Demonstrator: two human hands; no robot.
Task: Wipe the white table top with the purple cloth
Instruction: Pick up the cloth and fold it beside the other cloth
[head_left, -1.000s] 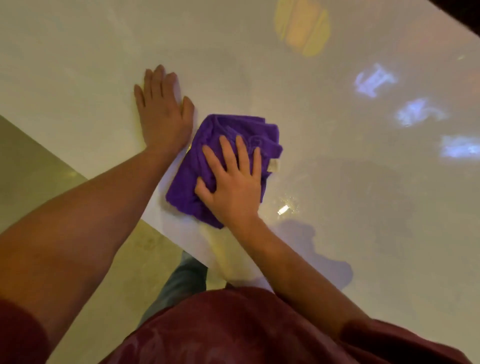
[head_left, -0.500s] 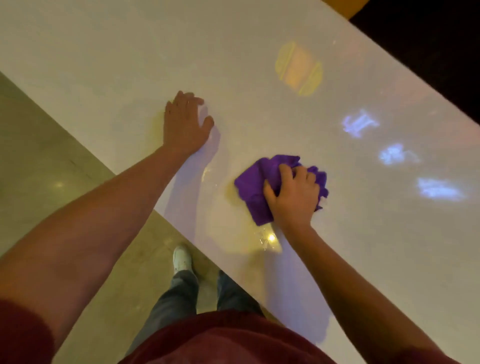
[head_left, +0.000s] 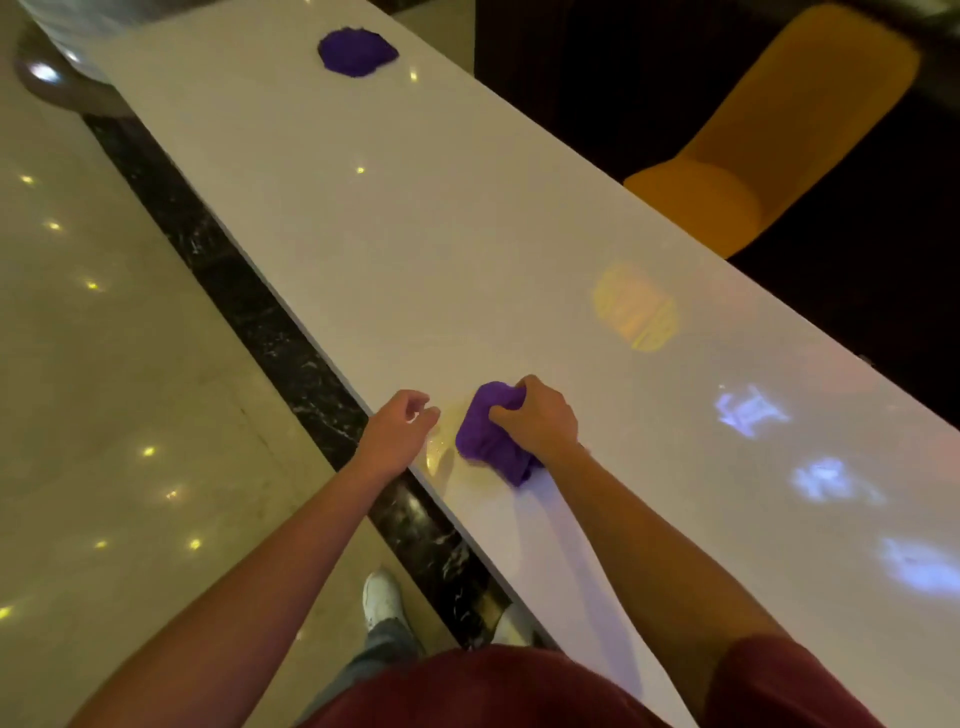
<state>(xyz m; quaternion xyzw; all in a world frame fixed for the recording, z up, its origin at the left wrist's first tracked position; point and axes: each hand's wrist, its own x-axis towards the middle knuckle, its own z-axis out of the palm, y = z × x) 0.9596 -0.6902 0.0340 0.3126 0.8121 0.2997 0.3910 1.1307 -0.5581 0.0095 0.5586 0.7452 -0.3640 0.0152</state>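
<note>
A long white table top (head_left: 467, 234) runs from the far left to the near right. My right hand (head_left: 540, 415) grips a bunched purple cloth (head_left: 485, 441) near the table's front edge. Just left of it, my left hand (head_left: 397, 434) hovers over the table's edge with loosely curled fingers and holds nothing.
A second purple cloth (head_left: 357, 52) lies at the far end of the table. A yellow chair (head_left: 769, 135) stands behind the table on the right. Glossy floor (head_left: 104, 389) with a dark marble strip (head_left: 249, 306) runs along the table's front edge. My white shoe (head_left: 382, 597) is below.
My right hand has gathered the cloth into a bunch, fingers curling round it. My left hand has lifted from flat on the table and its fingers now curl. The view has pulled back.
</note>
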